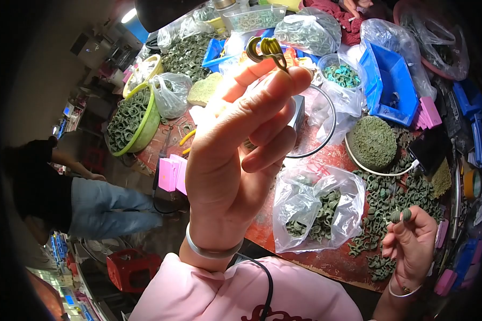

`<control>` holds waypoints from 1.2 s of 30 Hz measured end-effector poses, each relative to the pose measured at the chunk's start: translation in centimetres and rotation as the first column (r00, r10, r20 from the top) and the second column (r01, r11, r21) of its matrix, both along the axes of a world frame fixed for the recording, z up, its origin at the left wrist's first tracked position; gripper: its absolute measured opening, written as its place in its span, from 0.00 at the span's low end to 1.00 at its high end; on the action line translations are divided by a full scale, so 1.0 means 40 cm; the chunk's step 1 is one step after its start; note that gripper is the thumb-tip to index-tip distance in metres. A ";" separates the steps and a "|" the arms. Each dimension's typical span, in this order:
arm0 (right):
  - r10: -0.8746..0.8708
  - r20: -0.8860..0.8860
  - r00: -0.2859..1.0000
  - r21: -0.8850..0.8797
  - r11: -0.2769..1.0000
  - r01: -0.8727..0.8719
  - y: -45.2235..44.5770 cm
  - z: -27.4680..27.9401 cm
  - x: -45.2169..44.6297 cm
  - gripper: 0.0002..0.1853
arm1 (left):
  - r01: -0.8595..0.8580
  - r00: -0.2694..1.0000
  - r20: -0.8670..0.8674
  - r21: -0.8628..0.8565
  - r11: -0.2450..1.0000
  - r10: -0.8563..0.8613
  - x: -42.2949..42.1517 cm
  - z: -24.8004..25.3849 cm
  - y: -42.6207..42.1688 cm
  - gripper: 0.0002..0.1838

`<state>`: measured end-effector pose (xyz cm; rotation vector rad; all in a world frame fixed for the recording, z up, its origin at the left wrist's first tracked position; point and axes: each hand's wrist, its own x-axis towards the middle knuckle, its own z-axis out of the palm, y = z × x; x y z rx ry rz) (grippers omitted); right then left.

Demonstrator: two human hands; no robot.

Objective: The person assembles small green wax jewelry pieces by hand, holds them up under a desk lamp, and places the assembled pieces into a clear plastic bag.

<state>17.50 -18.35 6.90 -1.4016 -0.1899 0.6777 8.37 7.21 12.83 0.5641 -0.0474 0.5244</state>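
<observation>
My left hand (pixel 225 139), raised in the middle of the view, pinches a small curved, ribbed metal-looking piece (pixel 270 48) between thumb and fingertips, under bright light. Lower at the right, my right hand (pixel 415 243) holds a small green ribbed piece (pixel 400 215) at its fingertips. Between the hands lies an open clear plastic bag (pixel 351 214) with green pieces inside. A loose heap of similar green pieces (pixel 377 235) spreads beside my right hand.
Around the red table (pixel 262 227) are a green basin (pixel 148 128) of pieces, a blue bin (pixel 385 88), a round textured block (pixel 372 142), pink blocks (pixel 168 174), a looping cable (pixel 333 120) and plastic bags. Another person (pixel 107 203) stands at the left near a red stool (pixel 131 269).
</observation>
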 end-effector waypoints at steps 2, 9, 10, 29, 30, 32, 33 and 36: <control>0.000 -0.005 1.000 -0.008 1.000 -0.001 0.001 0.000 -0.001 0.09 | -0.007 1.000 -0.002 0.004 1.000 0.007 0.000 0.001 -0.001 0.13; 0.006 -0.029 1.000 -0.008 1.000 -0.006 0.006 0.007 -0.003 0.08 | 0.014 1.000 -0.005 0.023 1.000 -0.014 -0.004 -0.003 0.002 0.14; 0.006 -0.030 1.000 -0.006 1.000 -0.006 0.006 0.006 -0.004 0.08 | 0.015 1.000 -0.004 0.022 1.000 -0.015 -0.005 -0.005 0.002 0.14; -0.145 -0.022 0.989 0.062 0.987 0.147 0.047 0.034 -0.020 0.09 | 0.330 0.806 -0.542 0.078 0.941 -0.238 -0.001 -0.109 -0.141 0.23; -0.189 -0.022 0.982 0.133 0.973 0.190 0.060 0.035 -0.026 0.09 | 0.340 0.794 -0.545 0.031 0.940 -0.270 0.003 -0.121 -0.157 0.23; -0.211 -0.008 0.977 0.258 0.944 0.206 0.074 0.028 -0.027 0.08 | 0.355 0.777 -0.561 0.016 0.935 -0.285 0.007 -0.133 -0.174 0.22; -0.189 0.011 0.982 0.313 0.933 0.176 0.078 0.029 -0.022 0.07 | 0.359 0.769 -0.574 0.026 0.933 -0.280 0.009 -0.131 -0.177 0.22; -0.162 0.166 0.973 0.308 0.945 0.104 0.102 0.068 -0.007 0.07 | 0.343 0.800 -0.557 0.125 0.931 -0.220 0.006 -0.129 -0.173 0.21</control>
